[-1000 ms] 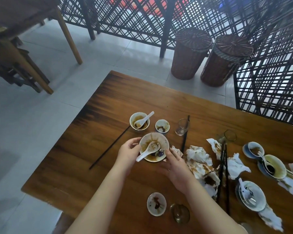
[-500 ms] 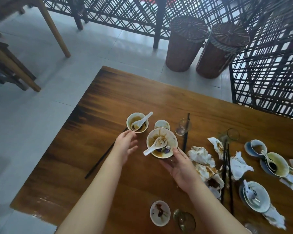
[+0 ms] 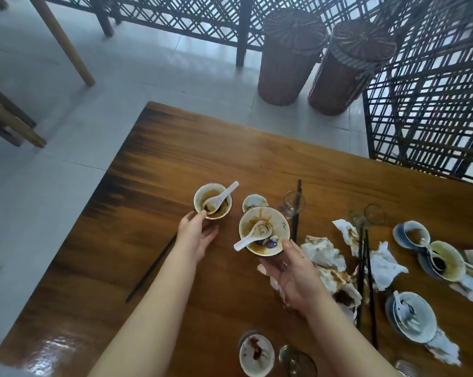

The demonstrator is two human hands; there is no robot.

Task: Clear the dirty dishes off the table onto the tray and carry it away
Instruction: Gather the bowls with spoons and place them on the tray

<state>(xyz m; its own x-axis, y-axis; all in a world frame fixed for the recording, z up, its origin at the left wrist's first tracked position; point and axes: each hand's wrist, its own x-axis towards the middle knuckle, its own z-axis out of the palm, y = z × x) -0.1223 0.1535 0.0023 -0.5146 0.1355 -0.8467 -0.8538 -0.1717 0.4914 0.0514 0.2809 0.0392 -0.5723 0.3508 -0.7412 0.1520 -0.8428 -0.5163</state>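
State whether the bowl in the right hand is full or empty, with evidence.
Nearly empty: the bowl held by the right hand shows bare walls smeared brown, with a white spoon and scraps inside.
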